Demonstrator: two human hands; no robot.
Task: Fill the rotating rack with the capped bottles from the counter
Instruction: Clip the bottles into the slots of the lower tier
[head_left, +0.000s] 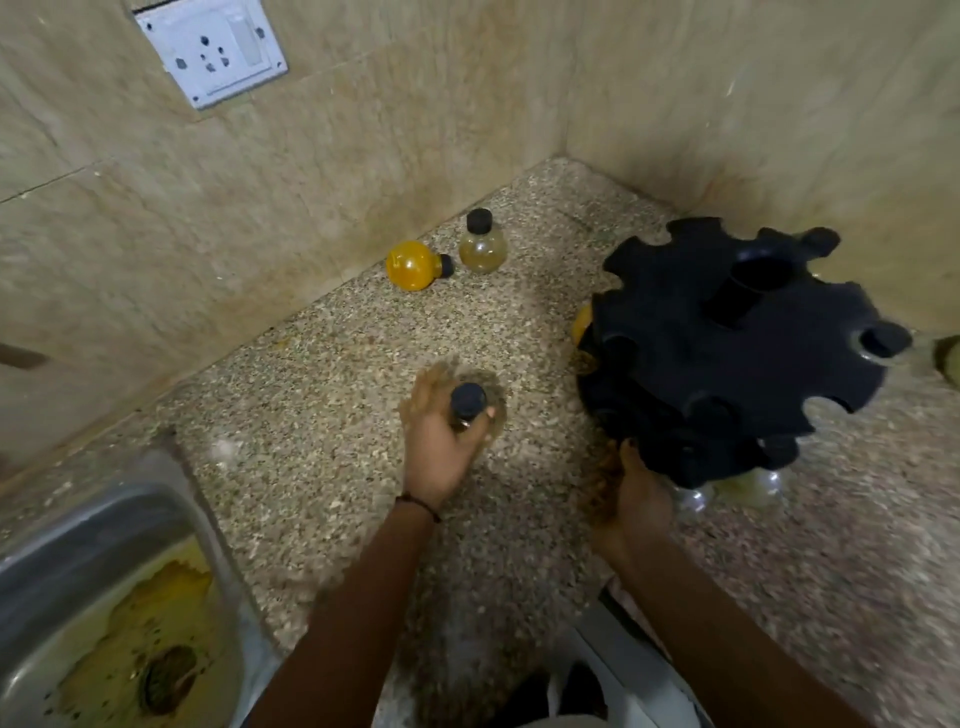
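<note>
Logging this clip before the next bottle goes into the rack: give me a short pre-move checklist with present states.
1. Bottle in left hand, cap on: ok.
2. Left grip firm: cannot tell, blurred.
3. Right hand on rack lower edge: ok.
4. Empty slot on the top tier's near rim: ok.
5. Bottles left on counter: not ok; pale bottle upright, orange bottle on its side.

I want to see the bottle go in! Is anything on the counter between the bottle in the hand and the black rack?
Nothing visible. Only bare counter lies between the bottle in the left hand and the rack, which the right hand touches.
</note>
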